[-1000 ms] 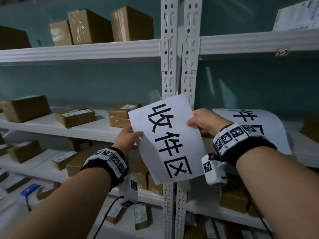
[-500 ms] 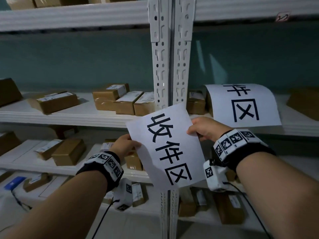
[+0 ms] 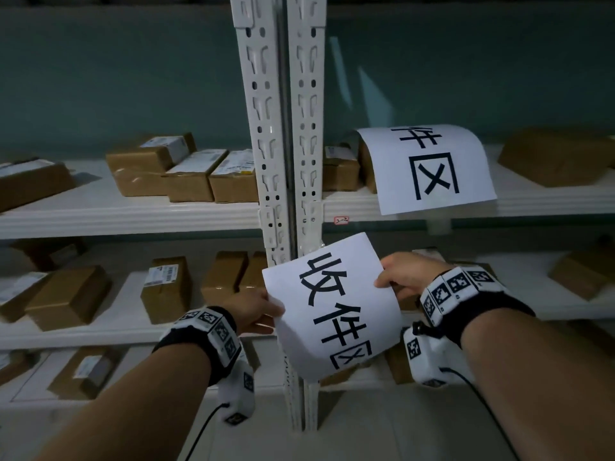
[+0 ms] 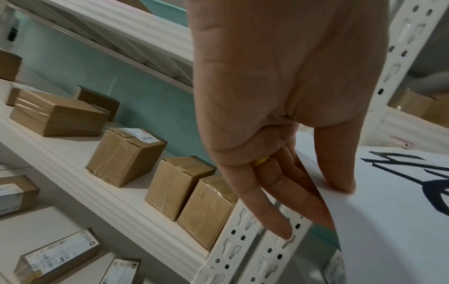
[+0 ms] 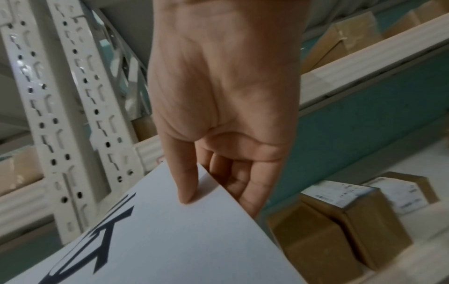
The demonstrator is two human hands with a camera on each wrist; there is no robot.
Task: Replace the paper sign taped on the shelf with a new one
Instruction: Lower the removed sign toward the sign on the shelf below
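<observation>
I hold a white paper sign (image 3: 332, 304) with large black characters in front of the white shelf uprights (image 3: 283, 128). My left hand (image 3: 256, 311) pinches its left edge, thumb on the printed face (image 4: 388, 221), fingers behind. My right hand (image 3: 399, 274) pinches the right edge (image 5: 170, 240) the same way. A second white sign (image 3: 429, 168) with the same black characters curls over boxes on the shelf (image 3: 133, 221) above and to the right, its lower edge hanging past the shelf lip.
Brown cardboard parcels (image 3: 186, 174) stand in rows on the white shelves on both sides of the uprights, with more (image 3: 166, 287) on the level below. A teal wall (image 3: 116, 78) lies behind. A small red label (image 3: 341, 220) sticks on the shelf edge.
Both hands have carried the sign downward, from the upper shelf level to below the shelf that bears the second sign. The view has tilted down too.
</observation>
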